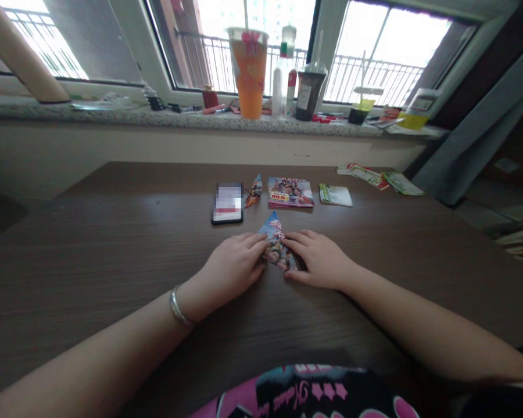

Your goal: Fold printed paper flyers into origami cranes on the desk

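Working together, the left hand point(235, 261) and the right hand point(320, 258) are handling a folded paper point(278, 248), which is lying on the brown table point(135, 261), just between them. The left hand is bending its fingers over the left edge of the paper. The right hand is touching the right edge with its fingertips, and its thumb is resting apart from these, by the near corner. Whether either hand is truly pinching the paper or only pressing it, I cannot tell.

By my judgement, the step in hand is shaping or flattening a fold, and the next move is probably calling for careful fingertips, aligning the edges and pressing along the crease.

As for its look, the paper is narrowing to a point toward the far side of the table, and it is widening nearer. Its upper part is showing blue with pale flowers, while small printed figures are filling the lower part. Beyond it, another folded piece point(254, 193) is lying between a phone point(227, 203) and a stack of printed sheets point(290, 191).
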Action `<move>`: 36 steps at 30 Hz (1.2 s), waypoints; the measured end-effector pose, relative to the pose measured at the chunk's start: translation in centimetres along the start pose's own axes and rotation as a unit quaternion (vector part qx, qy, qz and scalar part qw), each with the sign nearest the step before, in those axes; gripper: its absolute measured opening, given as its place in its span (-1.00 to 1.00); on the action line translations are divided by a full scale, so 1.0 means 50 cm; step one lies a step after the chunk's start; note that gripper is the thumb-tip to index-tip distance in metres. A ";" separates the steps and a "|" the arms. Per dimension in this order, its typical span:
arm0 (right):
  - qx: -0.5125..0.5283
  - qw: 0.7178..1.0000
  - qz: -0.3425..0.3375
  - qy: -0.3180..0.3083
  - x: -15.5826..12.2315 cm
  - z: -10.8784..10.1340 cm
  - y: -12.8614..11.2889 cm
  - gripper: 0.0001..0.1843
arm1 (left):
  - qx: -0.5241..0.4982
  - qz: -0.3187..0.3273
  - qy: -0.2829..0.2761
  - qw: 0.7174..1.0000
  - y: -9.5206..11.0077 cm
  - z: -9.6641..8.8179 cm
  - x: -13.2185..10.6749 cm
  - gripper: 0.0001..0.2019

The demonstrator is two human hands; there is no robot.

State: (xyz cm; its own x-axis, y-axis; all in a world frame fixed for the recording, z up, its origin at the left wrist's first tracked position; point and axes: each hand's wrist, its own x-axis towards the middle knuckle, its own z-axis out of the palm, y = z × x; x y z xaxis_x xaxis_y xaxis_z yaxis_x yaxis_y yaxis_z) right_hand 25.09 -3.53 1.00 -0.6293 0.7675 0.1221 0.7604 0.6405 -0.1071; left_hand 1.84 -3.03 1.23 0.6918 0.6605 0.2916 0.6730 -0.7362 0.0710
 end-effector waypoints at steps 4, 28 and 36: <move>0.015 1.000 -0.006 0.004 -0.004 -0.002 -0.001 -0.37 | 0.009 0.007 -0.025 1.000 -0.025 0.010 -0.004 -0.58; 0.017 0.998 -0.051 0.014 -0.005 0.000 0.007 -0.76 | 0.091 0.102 -0.019 0.990 -0.033 0.008 0.007 -0.80; 0.010 0.999 -0.010 0.039 -0.008 0.022 0.017 -0.72 | 0.060 0.026 0.063 0.996 -0.031 0.026 0.003 -0.71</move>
State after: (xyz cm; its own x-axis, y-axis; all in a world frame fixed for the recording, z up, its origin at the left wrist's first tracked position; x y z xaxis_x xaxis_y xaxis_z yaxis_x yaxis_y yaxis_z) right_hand 25.82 -3.29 -0.21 -0.6297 0.7503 0.2012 0.7435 0.6572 -0.1236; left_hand 1.23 -1.58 -0.09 0.6927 0.5929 0.4107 0.6690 -0.7409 -0.0587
